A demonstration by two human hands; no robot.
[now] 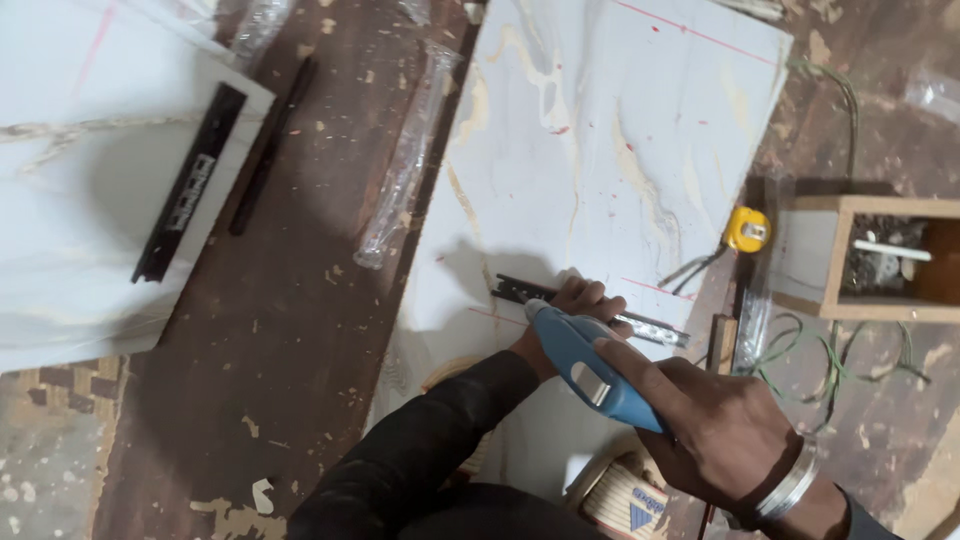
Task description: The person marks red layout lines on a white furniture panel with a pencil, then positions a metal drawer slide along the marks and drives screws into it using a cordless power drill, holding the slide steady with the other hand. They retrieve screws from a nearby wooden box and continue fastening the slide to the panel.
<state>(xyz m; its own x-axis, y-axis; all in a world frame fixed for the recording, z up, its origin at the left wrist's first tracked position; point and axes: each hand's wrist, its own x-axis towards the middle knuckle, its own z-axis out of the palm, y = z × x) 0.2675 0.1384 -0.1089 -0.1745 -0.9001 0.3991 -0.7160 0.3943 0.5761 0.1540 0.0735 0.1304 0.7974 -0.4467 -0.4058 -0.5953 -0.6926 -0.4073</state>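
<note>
A white marbled board (610,140) lies on the floor with red pencil lines on it. Across its near edge rests a metal drawer slide (645,324). My left hand (572,312) presses down on this slide, its dark sleeve reaching in from below. My right hand (715,425), with a silver bangle at the wrist, grips a blue power drill (585,365). The drill's nose points at the slide just beside my left fingers.
A yellow tape measure (747,229) sits at the board's right edge. A wooden box (860,258) of hardware and green wire (830,360) lie to the right. Another white board (80,170) with black slides (190,195) lies at left, plastic sleeves (405,165) between.
</note>
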